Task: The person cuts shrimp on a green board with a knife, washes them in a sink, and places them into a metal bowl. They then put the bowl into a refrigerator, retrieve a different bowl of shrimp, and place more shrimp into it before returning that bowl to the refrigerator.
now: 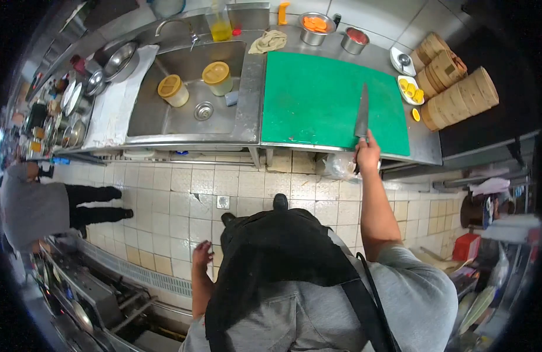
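Steel counter's green board [318, 100]: right hand [367, 154] grips knife [362, 114].

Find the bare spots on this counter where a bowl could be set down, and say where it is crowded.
The green cutting board is bare left of the knife held by the right hand. The sink holds two yellow-lidded tubs. Crowded: bamboo steamers at right, bowls at left.
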`<action>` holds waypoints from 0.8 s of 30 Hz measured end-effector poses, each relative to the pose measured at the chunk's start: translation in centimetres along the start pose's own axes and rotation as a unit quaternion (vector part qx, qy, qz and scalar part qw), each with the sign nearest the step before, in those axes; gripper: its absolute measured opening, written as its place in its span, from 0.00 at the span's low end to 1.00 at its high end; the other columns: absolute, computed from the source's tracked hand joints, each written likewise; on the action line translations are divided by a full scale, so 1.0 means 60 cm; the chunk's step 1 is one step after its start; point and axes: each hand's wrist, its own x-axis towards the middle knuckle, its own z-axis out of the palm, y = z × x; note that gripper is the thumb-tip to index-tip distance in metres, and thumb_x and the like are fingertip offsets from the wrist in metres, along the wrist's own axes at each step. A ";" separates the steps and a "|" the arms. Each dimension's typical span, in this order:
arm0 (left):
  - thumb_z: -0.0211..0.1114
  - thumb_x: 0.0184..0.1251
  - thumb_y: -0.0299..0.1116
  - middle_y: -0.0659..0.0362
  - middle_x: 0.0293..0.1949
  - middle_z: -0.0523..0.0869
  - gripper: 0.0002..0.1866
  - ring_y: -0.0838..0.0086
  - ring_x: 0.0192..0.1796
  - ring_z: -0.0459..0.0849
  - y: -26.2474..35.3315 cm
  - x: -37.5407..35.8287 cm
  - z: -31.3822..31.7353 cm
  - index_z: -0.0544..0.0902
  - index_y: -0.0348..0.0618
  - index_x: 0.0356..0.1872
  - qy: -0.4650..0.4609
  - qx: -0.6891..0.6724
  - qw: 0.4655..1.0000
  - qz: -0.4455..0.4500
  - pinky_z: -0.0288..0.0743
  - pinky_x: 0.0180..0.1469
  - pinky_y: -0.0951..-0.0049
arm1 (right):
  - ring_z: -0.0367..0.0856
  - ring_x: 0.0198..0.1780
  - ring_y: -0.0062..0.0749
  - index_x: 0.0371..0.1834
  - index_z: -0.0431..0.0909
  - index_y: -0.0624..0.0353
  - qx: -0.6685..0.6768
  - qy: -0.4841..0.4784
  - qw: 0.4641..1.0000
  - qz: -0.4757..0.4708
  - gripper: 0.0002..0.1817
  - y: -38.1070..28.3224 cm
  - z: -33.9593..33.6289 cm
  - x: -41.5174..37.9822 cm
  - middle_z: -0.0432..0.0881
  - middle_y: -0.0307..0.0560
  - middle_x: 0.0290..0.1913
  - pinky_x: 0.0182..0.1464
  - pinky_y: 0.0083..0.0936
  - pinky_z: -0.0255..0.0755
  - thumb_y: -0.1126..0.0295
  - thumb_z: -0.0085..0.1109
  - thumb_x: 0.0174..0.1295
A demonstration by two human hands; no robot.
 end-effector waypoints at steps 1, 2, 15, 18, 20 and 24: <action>0.66 0.69 0.46 0.57 0.55 0.84 0.27 0.63 0.41 0.85 0.005 0.001 -0.012 0.76 0.46 0.65 -0.018 0.095 0.995 -0.001 0.76 0.38 0.61 | 0.67 0.17 0.20 0.76 0.64 0.48 0.002 0.018 1.000 0.019 0.27 -0.005 0.000 -0.009 0.73 0.38 0.24 0.16 0.24 0.64 0.70 0.51 0.74; 0.65 0.69 0.46 0.57 0.54 0.84 0.26 0.61 0.41 0.85 0.006 0.004 -0.024 0.76 0.46 0.64 -0.038 0.187 0.982 -0.003 0.76 0.38 0.60 | 0.67 0.17 0.20 0.76 0.64 0.48 0.005 0.031 0.999 0.024 0.27 0.010 0.011 -0.011 0.73 0.38 0.24 0.16 0.24 0.64 0.70 0.51 0.74; 0.65 0.69 0.44 0.57 0.48 0.87 0.25 0.70 0.35 0.86 0.211 0.166 -0.161 0.77 0.45 0.64 0.024 0.085 0.990 0.111 0.73 0.27 0.70 | 0.70 0.18 0.24 0.76 0.65 0.46 -0.043 -0.022 0.998 0.028 0.28 -0.078 0.220 -0.074 0.75 0.41 0.29 0.19 0.27 0.68 0.70 0.54 0.72; 0.65 0.69 0.44 0.57 0.49 0.87 0.26 0.69 0.34 0.86 0.225 0.168 -0.185 0.76 0.44 0.64 0.025 0.142 0.986 0.084 0.73 0.26 0.71 | 0.76 0.26 0.27 0.72 0.71 0.45 -0.206 -0.092 0.966 -0.129 0.25 -0.051 0.263 -0.068 0.77 0.44 0.28 0.23 0.31 0.72 0.70 0.54 0.72; 0.62 0.70 0.43 0.57 0.55 0.85 0.24 0.62 0.40 0.86 0.228 0.148 -0.204 0.75 0.48 0.65 -0.014 0.226 0.973 0.045 0.76 0.41 0.60 | 0.75 0.25 0.26 0.72 0.71 0.43 -0.211 -0.120 0.957 -0.159 0.24 -0.050 0.253 -0.073 0.77 0.44 0.28 0.20 0.29 0.69 0.70 0.54 0.72; 0.66 0.68 0.46 0.53 0.51 0.86 0.29 0.60 0.37 0.87 0.166 0.156 -0.245 0.76 0.43 0.65 0.010 0.169 0.985 0.012 0.77 0.33 0.61 | 0.66 0.16 0.21 0.74 0.67 0.43 -0.005 0.048 0.999 0.021 0.26 -0.046 0.144 -0.117 0.74 0.39 0.26 0.15 0.24 0.63 0.71 0.53 0.73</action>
